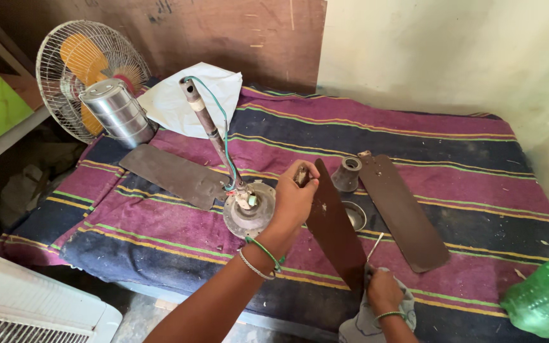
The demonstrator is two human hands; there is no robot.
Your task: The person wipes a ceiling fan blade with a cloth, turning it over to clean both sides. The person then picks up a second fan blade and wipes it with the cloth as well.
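My left hand [293, 198] grips the upper end of a brown ceiling fan blade [333, 230], which stands on its edge over the striped blanket [452, 146]. My right hand [382, 291] holds a grey cloth [358, 325] against the blade's near end. Just left of my left hand lies the fan motor [248, 208] with its rusty downrod [206, 117] and a green wire. A second blade [173, 174] lies flat left of the motor. A third blade [405, 209] lies flat on the right.
Two brown canopy cups [347, 173] [355, 215] and a thin white stick [375, 246] lie between the blades. A table fan [87, 67], a steel stacked container [117, 111] and a white cloth [192, 95] sit at the back left. A green plastic bottle [544, 298] lies at the right, a white appliance [27, 311] at the bottom left.
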